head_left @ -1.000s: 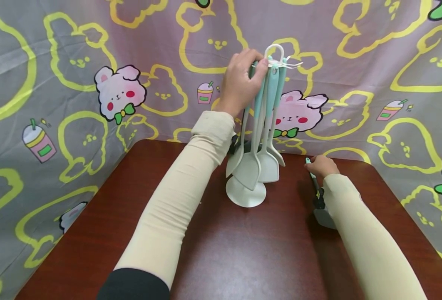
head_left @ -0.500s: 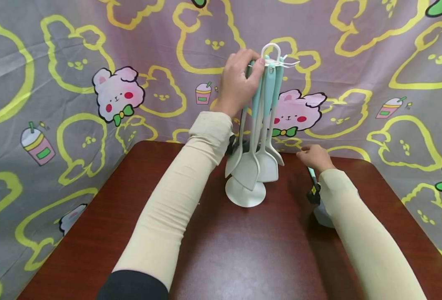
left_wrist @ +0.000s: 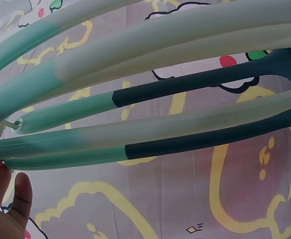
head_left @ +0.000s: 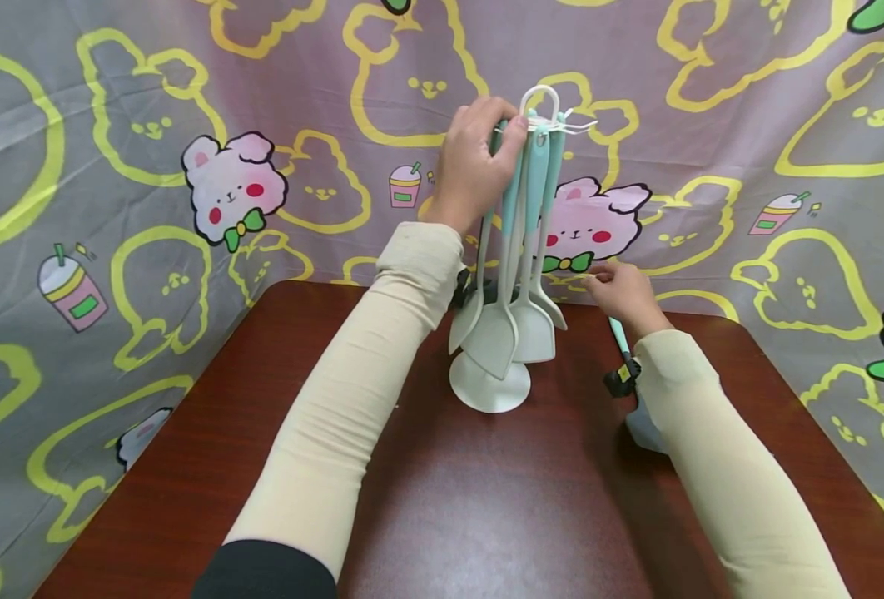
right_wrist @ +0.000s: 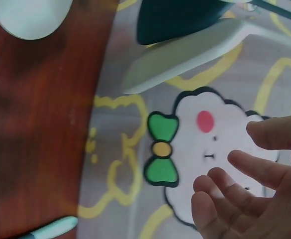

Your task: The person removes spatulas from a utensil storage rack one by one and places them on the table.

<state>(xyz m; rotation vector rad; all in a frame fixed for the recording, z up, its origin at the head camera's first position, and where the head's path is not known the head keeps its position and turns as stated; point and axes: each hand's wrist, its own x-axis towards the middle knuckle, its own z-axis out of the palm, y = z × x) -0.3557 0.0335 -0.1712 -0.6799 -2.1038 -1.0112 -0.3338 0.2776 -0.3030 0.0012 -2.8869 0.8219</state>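
A white utensil rack point(head_left: 496, 396) with a round base and a loop on top stands on the table. Several cooking utensils with mint-green handles hang from its hooks, among them a pale turner point(head_left: 535, 331). My left hand point(head_left: 478, 162) holds the top of the rack beside the handle ends; its thumb and a finger show in the left wrist view. My right hand point(head_left: 625, 293) is raised right of the rack, holding nothing, with relaxed, slightly bent fingers. Below it lies a dark grey turner point(head_left: 644, 428) with a mint handle, partly hidden by the right forearm.
The reddish-brown table point(head_left: 442, 499) reaches back to a patterned cloth point(head_left: 322, 50) that hangs behind and at both sides. In the left wrist view, dark utensil stems point(left_wrist: 195, 84) hang among the pale ones.
My right hand has let go of the grey turner's handle and moved up and left, towards the rack. The turner stays on the table. My left hand keeps its place on the rack.
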